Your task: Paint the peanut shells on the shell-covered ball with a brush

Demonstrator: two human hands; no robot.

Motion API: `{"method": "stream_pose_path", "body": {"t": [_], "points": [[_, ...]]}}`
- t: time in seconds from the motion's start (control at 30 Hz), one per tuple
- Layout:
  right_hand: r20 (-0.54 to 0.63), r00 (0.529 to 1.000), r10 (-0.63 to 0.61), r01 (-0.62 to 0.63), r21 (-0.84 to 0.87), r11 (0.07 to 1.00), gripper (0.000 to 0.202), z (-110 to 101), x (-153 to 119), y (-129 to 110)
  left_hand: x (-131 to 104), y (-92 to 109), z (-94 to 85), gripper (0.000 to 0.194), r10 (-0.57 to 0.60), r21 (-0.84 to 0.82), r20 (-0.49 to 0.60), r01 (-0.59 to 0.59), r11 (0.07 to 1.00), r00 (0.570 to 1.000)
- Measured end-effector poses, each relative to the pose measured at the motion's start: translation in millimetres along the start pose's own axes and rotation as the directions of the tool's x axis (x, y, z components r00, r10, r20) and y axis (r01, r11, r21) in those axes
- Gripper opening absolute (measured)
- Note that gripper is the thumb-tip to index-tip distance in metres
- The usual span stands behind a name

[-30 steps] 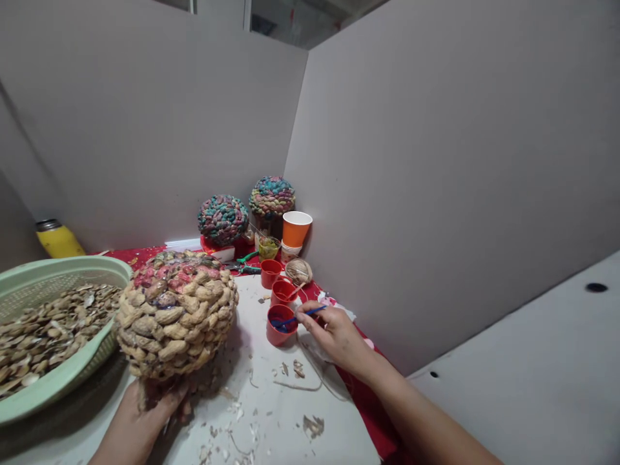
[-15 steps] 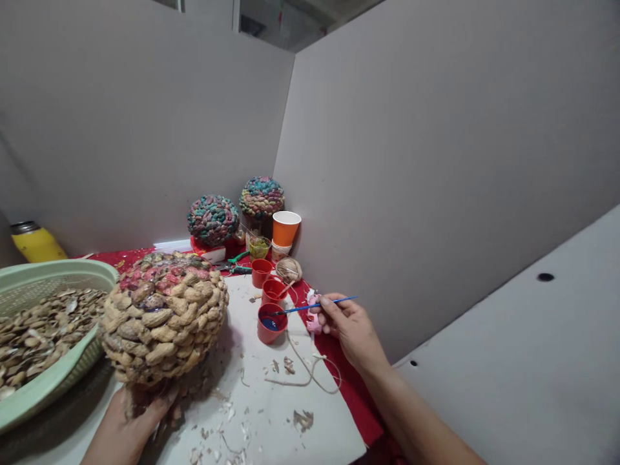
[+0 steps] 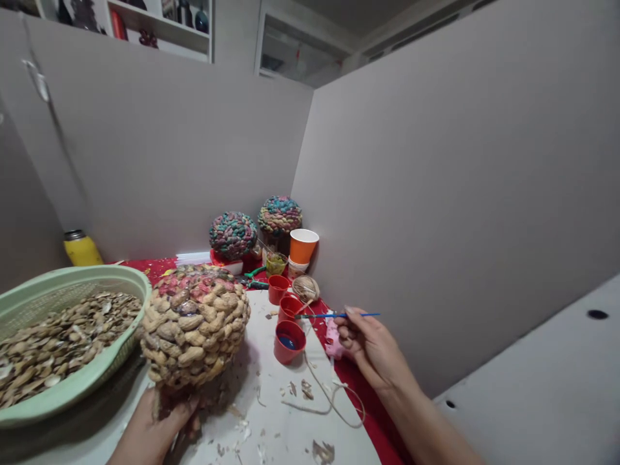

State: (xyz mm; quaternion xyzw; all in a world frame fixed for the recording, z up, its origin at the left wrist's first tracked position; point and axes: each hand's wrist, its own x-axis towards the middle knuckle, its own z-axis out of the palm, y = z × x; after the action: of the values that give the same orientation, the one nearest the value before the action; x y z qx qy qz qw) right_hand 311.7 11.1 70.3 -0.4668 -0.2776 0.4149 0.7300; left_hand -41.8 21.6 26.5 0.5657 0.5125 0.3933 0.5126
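Observation:
My left hand [image 3: 162, 420] grips the underside of a ball covered in peanut shells [image 3: 198, 326], whose top is painted pink and dark; some fingers are hidden beneath it. A thin blue paintbrush [image 3: 358, 314] is pinched in my right hand [image 3: 371, 342]. Its bristles hover just above the nearest red cup [image 3: 289, 352], which holds dark blue liquid. Behind that cup stand a second red cup [image 3: 285, 309] with a stick in it and a third red cup [image 3: 278, 289].
A green basket of shells [image 3: 138, 323] stands at the left, a yellow bottle [image 3: 83, 248] behind it. Two painted balls, an orange cup [image 3: 303, 247], pliers and twine [image 3: 306, 289] are at the back. String and shell bits lie on the white board [image 3: 271, 445].
The brush tip has come up out of the blue liquid and now hangs above the cup. The whole view has shifted, with more shelving showing at the top.

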Motion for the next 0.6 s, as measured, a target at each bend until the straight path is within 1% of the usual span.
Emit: {"method": "stream_pose_path", "body": {"t": [0.1, 0.2, 0.23, 0.33, 0.43, 0.5, 0.6], "points": [[0.013, 0.999, -0.029, 0.028, 0.043, 0.999, 0.049, 18, -2, -18, -1, -6, 0.1, 0.061, 0.001, -0.040, 0.023, -0.001, 0.999, 1.000], [0.065, 0.994, -0.087, 0.082, 0.080, 0.993, 0.048, 47, -9, -37, 0, -15, -1.6, 0.063, 0.020, -0.057, 0.066, -0.016, 0.998, 0.998], [0.099, 0.986, -0.136, 0.126, 0.102, 0.987, 0.046, 58, -12, -42, 1, -17, -2.3, 0.062, 0.030, -0.059, 0.075, -0.025, 0.998, 0.997], [0.211, 0.936, -0.282, 0.261, 0.120, 0.958, 0.040, 90, -23, -53, 2, -23, -4.1, 0.062, 0.061, -0.055, 0.095, -0.056, 0.997, 0.994], [0.281, 0.882, -0.378, 0.364, 0.102, 0.926, 0.038, 115, -31, -54, 3, -26, -4.3, 0.063, 0.069, -0.055, 0.099, -0.064, 0.996, 0.993], [0.318, 0.853, -0.413, 0.408, 0.084, 0.909, 0.038, 126, -34, -52, 3, -27, -3.1, 0.064, 0.064, -0.069, 0.094, -0.058, 0.996, 0.993], [0.349, 0.822, -0.451, 0.454, 0.080, 0.888, 0.037, 133, -32, -45, 4, -28, -0.1, 0.066, 0.079, -0.094, 0.086, -0.071, 0.993, 0.993]]}}
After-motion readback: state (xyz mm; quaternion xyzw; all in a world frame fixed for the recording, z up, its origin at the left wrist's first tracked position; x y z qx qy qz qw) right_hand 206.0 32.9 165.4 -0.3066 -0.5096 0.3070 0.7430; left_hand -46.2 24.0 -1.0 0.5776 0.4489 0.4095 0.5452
